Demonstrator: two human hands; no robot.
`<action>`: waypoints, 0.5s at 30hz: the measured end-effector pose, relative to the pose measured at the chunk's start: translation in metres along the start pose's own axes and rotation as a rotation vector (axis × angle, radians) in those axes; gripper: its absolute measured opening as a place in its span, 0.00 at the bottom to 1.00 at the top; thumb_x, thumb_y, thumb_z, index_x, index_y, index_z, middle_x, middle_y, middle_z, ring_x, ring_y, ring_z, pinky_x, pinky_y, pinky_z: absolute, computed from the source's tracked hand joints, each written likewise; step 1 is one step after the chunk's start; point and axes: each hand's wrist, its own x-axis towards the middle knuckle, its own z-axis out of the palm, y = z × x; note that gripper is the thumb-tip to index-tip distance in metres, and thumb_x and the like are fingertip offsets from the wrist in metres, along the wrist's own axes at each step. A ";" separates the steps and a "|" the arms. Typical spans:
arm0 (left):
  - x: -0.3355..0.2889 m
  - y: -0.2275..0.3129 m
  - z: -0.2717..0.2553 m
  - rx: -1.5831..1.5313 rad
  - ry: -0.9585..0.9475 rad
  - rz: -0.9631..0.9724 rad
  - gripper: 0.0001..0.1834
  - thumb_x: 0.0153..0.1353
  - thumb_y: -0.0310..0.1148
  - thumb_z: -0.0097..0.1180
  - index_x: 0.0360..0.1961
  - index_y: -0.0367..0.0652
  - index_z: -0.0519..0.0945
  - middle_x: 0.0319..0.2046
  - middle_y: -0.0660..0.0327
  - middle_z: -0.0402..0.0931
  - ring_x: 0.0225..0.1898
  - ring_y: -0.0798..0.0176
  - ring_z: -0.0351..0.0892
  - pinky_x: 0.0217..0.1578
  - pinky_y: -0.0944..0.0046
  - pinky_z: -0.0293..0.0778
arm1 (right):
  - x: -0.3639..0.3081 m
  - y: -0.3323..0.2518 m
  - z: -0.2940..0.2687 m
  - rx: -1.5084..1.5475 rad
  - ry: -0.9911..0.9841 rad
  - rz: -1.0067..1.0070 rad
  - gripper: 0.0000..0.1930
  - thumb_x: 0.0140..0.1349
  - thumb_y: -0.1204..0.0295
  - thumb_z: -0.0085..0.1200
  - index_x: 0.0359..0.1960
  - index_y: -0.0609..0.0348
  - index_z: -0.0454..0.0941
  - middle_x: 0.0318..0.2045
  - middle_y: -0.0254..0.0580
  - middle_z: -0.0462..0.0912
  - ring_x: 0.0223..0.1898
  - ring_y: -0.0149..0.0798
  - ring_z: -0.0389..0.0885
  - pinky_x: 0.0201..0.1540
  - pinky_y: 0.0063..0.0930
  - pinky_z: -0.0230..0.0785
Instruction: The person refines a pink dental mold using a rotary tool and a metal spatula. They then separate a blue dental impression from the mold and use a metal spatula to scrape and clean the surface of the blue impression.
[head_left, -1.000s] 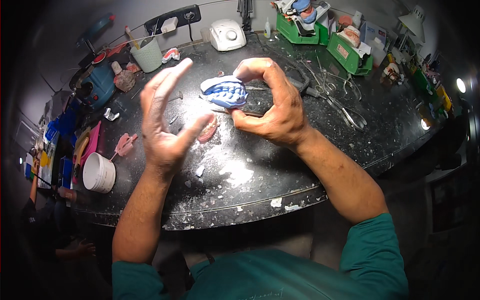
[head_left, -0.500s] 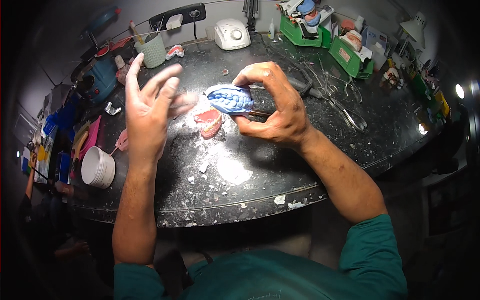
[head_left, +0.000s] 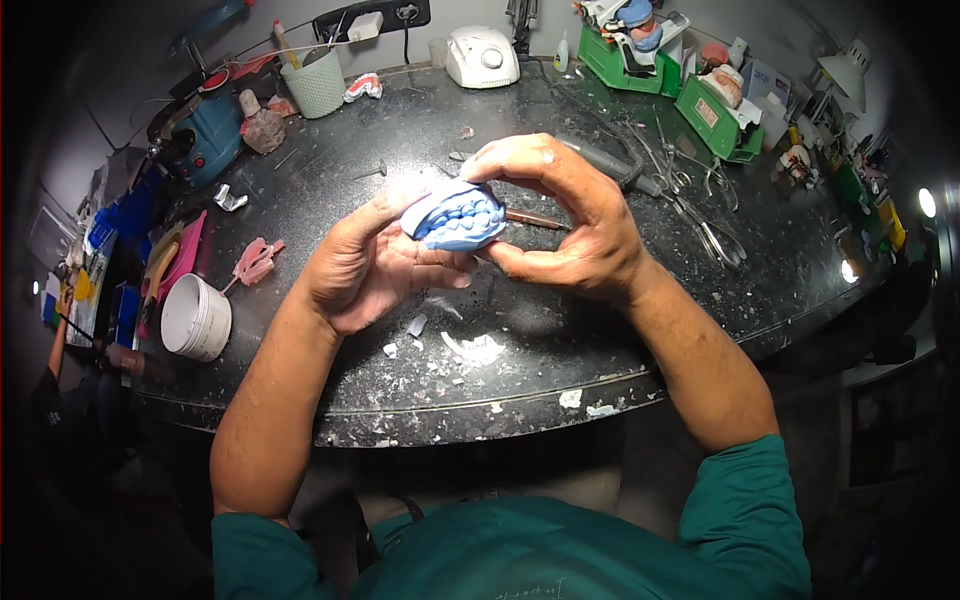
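- The blue mould (head_left: 458, 222) is held above the bench (head_left: 560, 335), toothed face toward the camera, long axis slanting up rightward.
- It is pinched by the right hand (head_left: 600, 230), thumb below, finger above.
- Its left end is met by the left hand (head_left: 362, 258); whether it is pinched there cannot be told.

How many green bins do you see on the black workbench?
2: the first green bin stands at the back, right of the white device; the second green bin is farther right, slightly nearer. Others may be hidden behind them.
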 end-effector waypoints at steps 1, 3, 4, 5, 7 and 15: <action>-0.001 0.001 0.001 -0.071 -0.042 0.019 0.33 0.68 0.45 0.58 0.65 0.32 0.67 0.56 0.47 0.78 0.53 0.52 0.83 0.56 0.50 0.79 | 0.001 -0.001 -0.001 -0.057 -0.010 -0.025 0.28 0.47 0.78 0.68 0.56 0.60 0.80 0.46 0.44 0.82 0.49 0.39 0.83 0.55 0.31 0.77; 0.001 -0.001 0.011 -0.031 0.039 0.108 0.33 0.66 0.42 0.60 0.65 0.32 0.68 0.55 0.48 0.78 0.53 0.54 0.82 0.57 0.52 0.78 | 0.003 -0.002 -0.005 -0.175 -0.030 -0.073 0.30 0.49 0.78 0.67 0.59 0.57 0.79 0.46 0.43 0.83 0.49 0.38 0.84 0.55 0.31 0.77; 0.002 -0.002 0.015 -0.011 0.079 0.153 0.33 0.65 0.41 0.61 0.64 0.32 0.68 0.54 0.49 0.78 0.53 0.55 0.82 0.58 0.54 0.78 | 0.002 0.000 -0.006 -0.132 -0.027 -0.024 0.31 0.50 0.78 0.66 0.60 0.56 0.79 0.46 0.43 0.82 0.49 0.38 0.84 0.56 0.31 0.77; 0.005 0.001 0.011 0.009 0.000 0.151 0.31 0.61 0.33 0.66 0.62 0.32 0.71 0.54 0.51 0.79 0.55 0.59 0.81 0.59 0.59 0.76 | 0.001 0.003 -0.006 -0.089 -0.024 0.023 0.31 0.51 0.78 0.66 0.61 0.55 0.78 0.47 0.43 0.82 0.49 0.37 0.84 0.57 0.31 0.77; 0.007 -0.007 0.020 0.341 0.170 0.379 0.29 0.59 0.27 0.67 0.61 0.32 0.72 0.52 0.52 0.79 0.55 0.61 0.80 0.59 0.61 0.76 | -0.002 -0.001 0.000 0.168 0.051 0.252 0.29 0.54 0.78 0.65 0.62 0.56 0.78 0.49 0.43 0.81 0.52 0.37 0.83 0.60 0.31 0.77; 0.010 -0.022 0.036 0.942 0.306 0.862 0.46 0.49 0.13 0.68 0.70 0.35 0.61 0.57 0.51 0.75 0.59 0.61 0.77 0.61 0.62 0.76 | -0.006 0.006 0.002 -0.016 -0.041 0.193 0.28 0.56 0.75 0.67 0.61 0.60 0.78 0.56 0.45 0.79 0.56 0.37 0.82 0.62 0.32 0.75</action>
